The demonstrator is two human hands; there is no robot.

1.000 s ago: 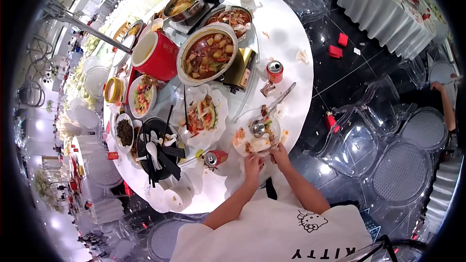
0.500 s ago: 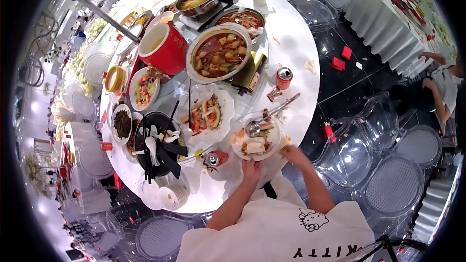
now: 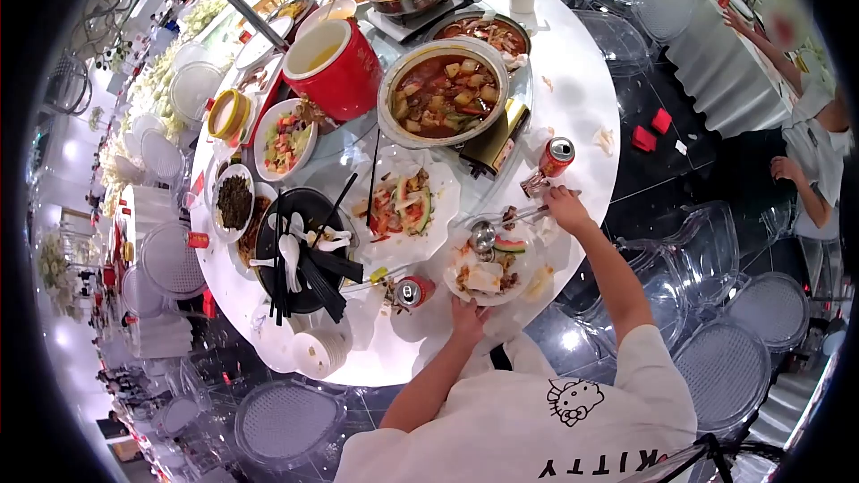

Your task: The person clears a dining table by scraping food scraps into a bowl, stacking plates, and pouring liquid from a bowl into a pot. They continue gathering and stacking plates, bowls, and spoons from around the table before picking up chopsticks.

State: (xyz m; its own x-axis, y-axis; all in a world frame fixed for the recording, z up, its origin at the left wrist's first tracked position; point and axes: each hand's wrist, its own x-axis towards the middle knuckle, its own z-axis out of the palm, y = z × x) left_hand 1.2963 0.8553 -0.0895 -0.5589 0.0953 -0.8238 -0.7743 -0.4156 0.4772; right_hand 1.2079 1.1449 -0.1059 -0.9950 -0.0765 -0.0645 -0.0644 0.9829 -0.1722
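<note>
White porcelain forms the plate (image 3: 490, 275) that both hands attend to, at the near-right edge of the round worktop (image 3: 573, 98). The left hand (image 3: 467, 315) rests at the plate's near rim, fingers loosely curled; whether it grips the rim cannot be told. The right hand (image 3: 567, 209) has left the plate's right rim, where it sat a second ago, and now reaches out to the far end of the ladle handle (image 3: 523, 215), fingers closing on it; the ladle bowl (image 3: 482, 235) lies on the plate's far rim. That shift suggests the ladle comes off before the plate is handled further. A red can (image 3: 413, 291) lies just left of the plate, and an upright can (image 3: 556, 156) stands just beyond the right hand, near enough to be knocked. A dish of scraps (image 3: 403, 206) sits close on the far left. Open room lies mainly over the worktop edge to the right, above the clear chairs (image 3: 698, 250); another person (image 3: 810, 143) stands well apart at far right.
</note>
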